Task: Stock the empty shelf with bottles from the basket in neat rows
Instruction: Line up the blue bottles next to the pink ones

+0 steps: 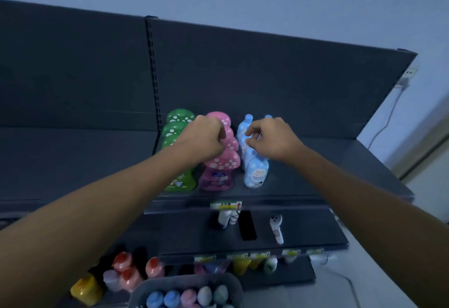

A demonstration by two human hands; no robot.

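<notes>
Now left fingers (218, 135) grip pink bottle (231, 144), right fingers (252, 129) blue bottle (242, 129), beside green bottles (179, 118).

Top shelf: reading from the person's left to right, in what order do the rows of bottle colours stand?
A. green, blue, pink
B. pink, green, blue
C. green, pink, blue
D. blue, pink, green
C: the green bottles form the leftmost row, the pink bottles the middle row under the left hand, and the blue bottles the rightmost row, at the right hand.
</notes>
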